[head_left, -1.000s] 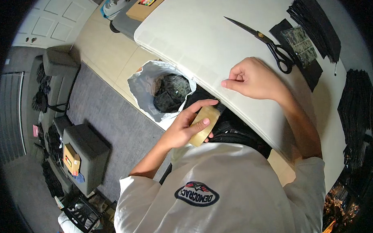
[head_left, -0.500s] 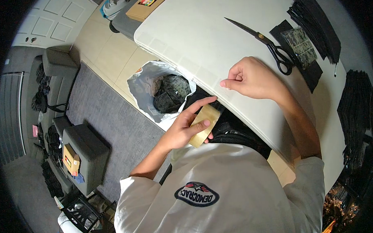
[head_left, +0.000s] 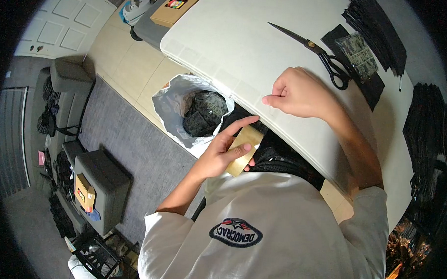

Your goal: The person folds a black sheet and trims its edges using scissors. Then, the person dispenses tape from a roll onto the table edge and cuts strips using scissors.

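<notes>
My left hand [head_left: 217, 155] is closed around a roll of yellowish clear packing tape [head_left: 247, 144], held in front of my shirt by the table's edge. Its index finger stretches towards the edge. Over the near edge of the white table [head_left: 224, 31], my right hand [head_left: 299, 93] is closed, thumb against curled fingers; whatever it may pinch is too small to make out. Faint clear strips [head_left: 241, 89] lie along the table edge. Beyond my right hand are black scissors [head_left: 324, 56], pointing away to the left.
A white bag [head_left: 165, 104] holding dark material stands against the table's edge. At the right lie a clear packet [head_left: 359, 57] on black pieces and a stack of black strips [head_left: 377, 33]. A cardboard box [head_left: 177, 7] sits past the far left corner; a grey ottoman [head_left: 104, 180] is at left.
Both hands keep nearly the same pose. The view has shifted very slightly.
</notes>
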`<state>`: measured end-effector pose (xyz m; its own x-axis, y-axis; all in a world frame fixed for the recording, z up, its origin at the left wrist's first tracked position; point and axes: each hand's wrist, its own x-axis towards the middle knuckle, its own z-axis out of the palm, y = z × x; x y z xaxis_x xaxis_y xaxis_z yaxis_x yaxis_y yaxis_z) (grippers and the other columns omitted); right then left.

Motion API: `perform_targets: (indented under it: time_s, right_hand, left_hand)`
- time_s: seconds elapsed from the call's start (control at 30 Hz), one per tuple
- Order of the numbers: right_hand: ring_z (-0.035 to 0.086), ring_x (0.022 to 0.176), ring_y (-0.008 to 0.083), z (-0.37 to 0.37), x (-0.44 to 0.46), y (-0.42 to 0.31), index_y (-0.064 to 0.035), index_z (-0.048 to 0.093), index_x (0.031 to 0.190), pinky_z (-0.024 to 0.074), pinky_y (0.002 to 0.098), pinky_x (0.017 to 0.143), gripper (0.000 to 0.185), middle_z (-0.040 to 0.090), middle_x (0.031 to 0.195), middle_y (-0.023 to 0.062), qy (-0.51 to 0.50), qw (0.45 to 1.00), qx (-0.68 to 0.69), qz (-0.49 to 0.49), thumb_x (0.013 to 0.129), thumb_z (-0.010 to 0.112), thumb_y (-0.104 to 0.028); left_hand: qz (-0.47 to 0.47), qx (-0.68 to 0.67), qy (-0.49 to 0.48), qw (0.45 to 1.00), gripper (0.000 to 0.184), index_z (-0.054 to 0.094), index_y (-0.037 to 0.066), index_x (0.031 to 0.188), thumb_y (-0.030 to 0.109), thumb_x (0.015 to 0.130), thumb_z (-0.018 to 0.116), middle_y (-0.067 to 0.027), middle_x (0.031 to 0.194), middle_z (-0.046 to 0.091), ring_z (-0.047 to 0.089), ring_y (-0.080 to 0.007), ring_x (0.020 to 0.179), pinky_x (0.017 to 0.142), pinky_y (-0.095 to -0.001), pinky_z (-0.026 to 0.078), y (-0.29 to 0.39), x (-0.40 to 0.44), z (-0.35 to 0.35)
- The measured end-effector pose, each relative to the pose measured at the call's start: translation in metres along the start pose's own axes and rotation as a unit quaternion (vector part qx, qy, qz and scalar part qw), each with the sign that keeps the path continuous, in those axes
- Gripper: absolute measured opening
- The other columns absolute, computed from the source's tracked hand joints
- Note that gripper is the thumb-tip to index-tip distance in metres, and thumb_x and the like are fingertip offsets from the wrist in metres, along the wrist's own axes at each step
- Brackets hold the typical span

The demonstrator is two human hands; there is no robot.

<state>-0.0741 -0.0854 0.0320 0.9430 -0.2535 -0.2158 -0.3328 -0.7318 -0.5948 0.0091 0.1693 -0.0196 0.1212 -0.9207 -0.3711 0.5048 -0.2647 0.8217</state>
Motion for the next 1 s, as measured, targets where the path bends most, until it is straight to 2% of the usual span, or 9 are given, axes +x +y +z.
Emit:
perform_targets:
  time_s: [0.27, 0.5, 0.57, 0.6, 0.67, 0.7, 0.77, 0.8, 1.0]
  right_hand:
    - [0.058, 0.045, 0.0236, -0.023, 0.007, -0.007, -0.0013, 0.071, 0.057, 0.0482, 0.0376, 0.053, 0.05, 0.062, 0.05, 0.0116, -0.098, 0.991, -0.048, 0.079, 0.084, 0.084, -0.042]
    - [0.06, 0.051, 0.0178, -0.036, -0.007, 0.01, -0.0009, 0.072, 0.065, 0.0459, 0.0341, 0.052, 0.045, 0.063, 0.056, 0.0089, -0.151, 0.985, -0.081, 0.033, 0.08, 0.088, -0.041]
    - [0.068, 0.076, 0.0204, -0.034, -0.021, 0.001, 0.001, 0.076, 0.093, 0.053, 0.0355, 0.068, 0.044, 0.074, 0.089, 0.0123, -0.119, 0.992, -0.032, -0.026, 0.08, 0.088, -0.039]
    - [0.068, 0.076, 0.0204, -0.027, -0.028, 0.001, 0.001, 0.076, 0.093, 0.053, 0.0355, 0.068, 0.044, 0.074, 0.089, 0.0123, -0.118, 0.992, -0.033, -0.026, 0.08, 0.088, -0.039]
    - [0.061, 0.124, 0.0305, -0.006, -0.042, 0.003, -0.0008, 0.067, 0.13, 0.0508, 0.0418, 0.1, 0.064, 0.063, 0.138, 0.0174, 0.058, 0.967, -0.078, -0.237, 0.083, 0.084, -0.042]
    - [0.061, 0.124, 0.0305, 0.001, -0.05, 0.001, -0.0008, 0.067, 0.13, 0.0508, 0.0418, 0.1, 0.064, 0.063, 0.138, 0.0174, 0.058, 0.967, -0.079, -0.237, 0.083, 0.084, -0.042]
    - [0.03, 0.153, 0.0413, 0.014, -0.063, -0.003, -0.0041, 0.049, 0.152, 0.0318, 0.0519, 0.122, 0.085, 0.037, 0.164, 0.0173, 0.017, 0.957, -0.178, -0.231, 0.085, 0.08, -0.046]
    - [0.015, 0.159, 0.0437, 0.021, -0.069, -0.002, -0.0072, 0.042, 0.158, 0.0249, 0.0582, 0.125, 0.09, 0.027, 0.171, 0.0146, -0.031, 0.956, -0.214, -0.199, 0.087, 0.076, -0.051]
    - [0.02, 0.158, 0.0415, 0.028, -0.102, -0.002, -0.0104, 0.044, 0.158, 0.0252, 0.0617, 0.123, 0.09, 0.028, 0.171, 0.0131, -0.012, 0.957, -0.239, -0.162, 0.084, 0.074, -0.053]
  left_hand:
    - [0.007, -0.004, -0.002, 1.0, 0.061, 0.037, 0.014, 0.161, 0.009, 0.105, 0.06, -0.0083, 0.102, 0.065, 0.072, -0.0187, 0.08, 0.068, -0.0324, 0.061, -0.004, 0.001, -0.001]
    - [0.015, -0.001, -0.022, 1.0, 0.061, 0.036, 0.017, 0.161, 0.009, 0.106, 0.058, -0.0068, 0.102, 0.063, 0.071, -0.0162, 0.081, 0.067, -0.0303, 0.061, -0.005, 0.001, -0.004]
    - [0.017, 0.0, -0.02, 1.0, 0.061, 0.036, 0.017, 0.161, 0.009, 0.106, 0.058, -0.0069, 0.102, 0.063, 0.071, -0.0163, 0.081, 0.067, -0.0304, 0.061, -0.006, 0.002, -0.004]
    - [0.014, -0.002, -0.022, 1.0, 0.061, 0.035, 0.017, 0.161, 0.009, 0.106, 0.058, -0.0071, 0.103, 0.063, 0.071, -0.0163, 0.081, 0.067, -0.0305, 0.061, -0.006, 0.001, -0.005]
    - [0.011, -0.006, -0.024, 1.0, 0.061, 0.035, 0.017, 0.161, 0.01, 0.106, 0.058, -0.0074, 0.104, 0.064, 0.071, -0.0164, 0.081, 0.067, -0.0306, 0.061, -0.006, 0.001, -0.004]
    - [0.016, -0.007, -0.023, 1.0, 0.061, 0.035, 0.017, 0.161, 0.009, 0.106, 0.058, -0.0074, 0.104, 0.064, 0.071, -0.0164, 0.081, 0.067, -0.0306, 0.061, -0.005, 0.001, -0.004]
    - [0.02, -0.007, -0.023, 1.0, 0.06, 0.035, 0.017, 0.161, 0.009, 0.106, 0.058, -0.0074, 0.103, 0.065, 0.071, -0.0164, 0.081, 0.067, -0.0305, 0.061, -0.004, 0.001, -0.003]
    - [0.023, -0.008, -0.024, 0.999, 0.06, 0.035, 0.017, 0.161, 0.009, 0.106, 0.058, -0.0073, 0.103, 0.065, 0.071, -0.0164, 0.081, 0.068, -0.0304, 0.061, -0.005, 0.001, -0.003]
    - [0.017, 0.002, -0.015, 1.0, 0.06, 0.036, 0.016, 0.161, 0.009, 0.106, 0.057, -0.0067, 0.099, 0.066, 0.071, -0.0158, 0.08, 0.068, -0.0298, 0.06, -0.002, -0.001, 0.0]
